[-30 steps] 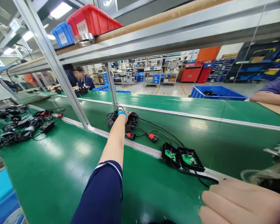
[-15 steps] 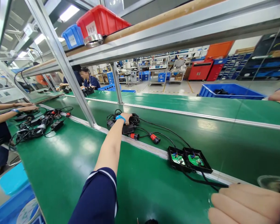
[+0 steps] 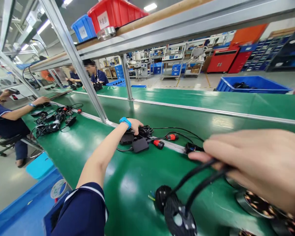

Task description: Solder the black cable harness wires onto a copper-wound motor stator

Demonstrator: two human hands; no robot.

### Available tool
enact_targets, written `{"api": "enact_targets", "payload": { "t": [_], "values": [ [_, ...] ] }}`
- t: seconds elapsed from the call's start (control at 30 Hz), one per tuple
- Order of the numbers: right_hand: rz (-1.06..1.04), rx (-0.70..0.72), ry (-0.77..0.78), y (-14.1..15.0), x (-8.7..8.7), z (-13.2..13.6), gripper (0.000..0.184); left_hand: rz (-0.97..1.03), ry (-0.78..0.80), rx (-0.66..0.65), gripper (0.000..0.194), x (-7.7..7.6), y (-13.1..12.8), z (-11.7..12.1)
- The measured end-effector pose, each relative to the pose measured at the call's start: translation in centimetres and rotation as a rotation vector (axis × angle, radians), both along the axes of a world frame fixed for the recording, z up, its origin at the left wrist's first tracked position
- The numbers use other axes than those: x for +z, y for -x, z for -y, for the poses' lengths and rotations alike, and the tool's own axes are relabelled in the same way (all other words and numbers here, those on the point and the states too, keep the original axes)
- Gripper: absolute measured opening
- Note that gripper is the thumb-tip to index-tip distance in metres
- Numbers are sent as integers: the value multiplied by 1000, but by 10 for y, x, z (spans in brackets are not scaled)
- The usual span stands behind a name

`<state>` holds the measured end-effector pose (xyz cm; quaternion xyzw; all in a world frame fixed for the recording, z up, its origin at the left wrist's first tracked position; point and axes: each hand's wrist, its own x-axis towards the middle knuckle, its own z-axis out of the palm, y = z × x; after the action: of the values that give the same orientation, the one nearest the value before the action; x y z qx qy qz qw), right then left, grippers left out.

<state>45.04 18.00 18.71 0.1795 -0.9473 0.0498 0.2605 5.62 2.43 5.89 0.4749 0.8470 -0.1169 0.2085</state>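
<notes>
My left hand (image 3: 135, 125), a blue band (image 3: 125, 122) at its wrist, is closed on a coil of black cable (image 3: 145, 131) lying on the green bench. Beside the coil sit a flat black box (image 3: 140, 145) and two black-and-red connectors (image 3: 158, 144) (image 3: 172, 137). In the right foreground my right hand (image 3: 255, 160), smeared by motion, closes round two black cables (image 3: 199, 178). Round black parts (image 3: 178, 213) at their ends hang low over the bench. Most of a black casing (image 3: 190, 147) is hidden behind the right fingers.
Metal rings with copper windings (image 3: 257, 203) lie at the lower right. A metal post (image 3: 76, 65) and a shelf rail (image 3: 177, 29) with red (image 3: 115, 14) and blue bins cross the view. At left, a co-worker (image 3: 12, 114) handles more black cables (image 3: 55, 123).
The cable coil and boxes have shifted toward me with my left hand. My right hand has risen and moved left with the cables, now covering most of the open casings.
</notes>
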Motion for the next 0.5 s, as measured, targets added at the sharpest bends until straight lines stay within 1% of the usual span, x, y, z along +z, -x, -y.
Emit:
{"api": "enact_targets", "payload": {
  "t": [0.07, 0.1, 0.13, 0.2, 0.23, 0.27, 0.33, 0.4, 0.5],
  "values": [
    [-3, 34, -115, 9, 21, 1, 36, 1, 6, -18, 89, 1, -21, 18],
    [-6, 21, -148, 13, 30, 3, 35, 2, 4, -29, 88, 1, -31, 29],
    [-18, -28, -156, 16, 39, 6, 33, -2, -3, -41, 87, 2, -41, 41],
    [-23, -138, -133, 23, 55, 14, 31, -36, -14, -60, 85, 2, -59, 68],
    [-24, -175, -106, 25, 62, 19, 33, -65, -15, -61, 84, 2, -68, 83],
    [-26, -184, -78, 28, 69, 24, 36, -98, -14, -53, 83, 1, -75, 99],
    [-44, -150, -28, 34, 82, 34, 42, -155, -7, -21, 80, -1, -85, 131],
    [-77, -113, -1, 40, 94, 43, 42, -189, -1, 25, 79, -1, -89, 163],
    [-94, -78, 54, 49, 106, 56, 40, -246, 31, 115, 77, 5, -88, 205]
  ]
}}
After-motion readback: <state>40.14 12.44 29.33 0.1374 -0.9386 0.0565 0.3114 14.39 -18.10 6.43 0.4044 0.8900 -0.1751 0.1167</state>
